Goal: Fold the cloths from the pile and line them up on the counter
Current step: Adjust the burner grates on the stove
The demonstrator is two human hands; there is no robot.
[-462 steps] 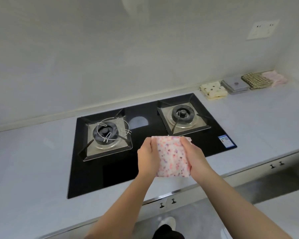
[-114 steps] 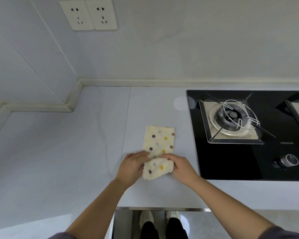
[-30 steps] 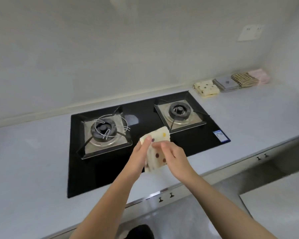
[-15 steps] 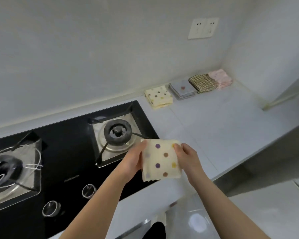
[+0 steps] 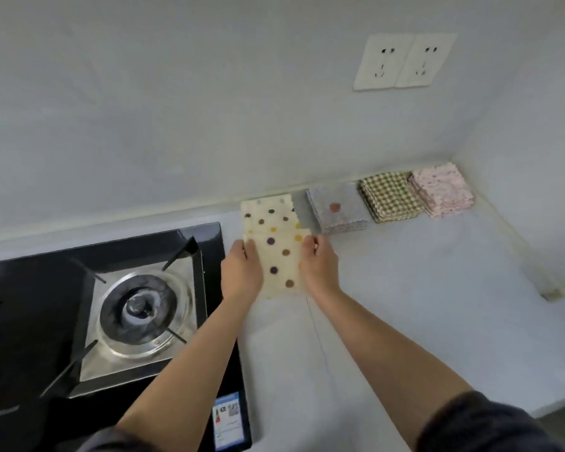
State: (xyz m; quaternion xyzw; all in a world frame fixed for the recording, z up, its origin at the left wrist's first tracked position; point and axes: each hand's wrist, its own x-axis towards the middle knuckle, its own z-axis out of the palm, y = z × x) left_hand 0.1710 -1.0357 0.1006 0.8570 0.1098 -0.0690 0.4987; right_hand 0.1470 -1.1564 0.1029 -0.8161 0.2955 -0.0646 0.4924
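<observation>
Folded dotted cloth [image 5: 279, 265]: cream, square-ish, purple/brown/yellow dots, held flat between both hands over the surface [image 5: 421, 288], just right of the hob [image 5: 46, 288]. Left hand [image 5: 242, 272] pinches its left edge, right hand [image 5: 318, 269] pinches its right edge, fingers curled onto the fabric. The side edges are covered by the hands. Can't tell if the cloth rests on the surface or hangs just above it.

Its far edge overlaps the near edge of the dotted stack [image 5: 268, 213], so that stack's front is hidden.

Row along the back wall, left to right: dotted stack, grey stack [image 5: 338, 207] with one reddish spot (print too blurred to read), green-checked stack [image 5: 390, 197], pink floral stack [image 5: 441, 194] in the corner. Scalloped edges show on the stacks, several layers in each.

Hob is glossy black glass, cut off at the left of the frame. One burner [image 5: 141, 308] on a steel tray is motion-blurred. Label sticker [image 5: 229, 419] at its front corner, text unreadable. Double socket [image 5: 405, 60] on the wall.
</observation>
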